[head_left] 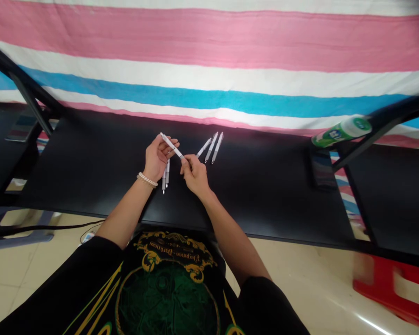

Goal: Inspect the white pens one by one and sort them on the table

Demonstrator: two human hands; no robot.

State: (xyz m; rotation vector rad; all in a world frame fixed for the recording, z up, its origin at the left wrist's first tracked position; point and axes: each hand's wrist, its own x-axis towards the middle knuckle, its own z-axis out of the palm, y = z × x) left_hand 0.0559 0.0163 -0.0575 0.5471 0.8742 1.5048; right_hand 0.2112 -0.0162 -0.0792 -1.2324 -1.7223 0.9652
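Note:
A white click pen (172, 146) with a grey grip slants between my two hands above the black table. My right hand (194, 174) pinches it near its lower end, and the fingers cover the tip. My left hand (156, 159), palm turned up and a beaded bracelet on the wrist, holds the upper part, with thumb beside it and half-curled fingers behind. Two similar pens (167, 173) lie partly hidden beside my left hand. Beyond my right hand rest three more: one slanted pen (204, 147), one middle pen (211, 147) and one rightmost pen (217, 148).
A green and white canister (342, 131) lies near the right table leg, beside a dark phone-like slab (321, 170). Another flat device (21, 126) is at the far left. Striped cloth (209, 83) borders the black tabletop (272, 186). A red stool (387, 284) stands lower right.

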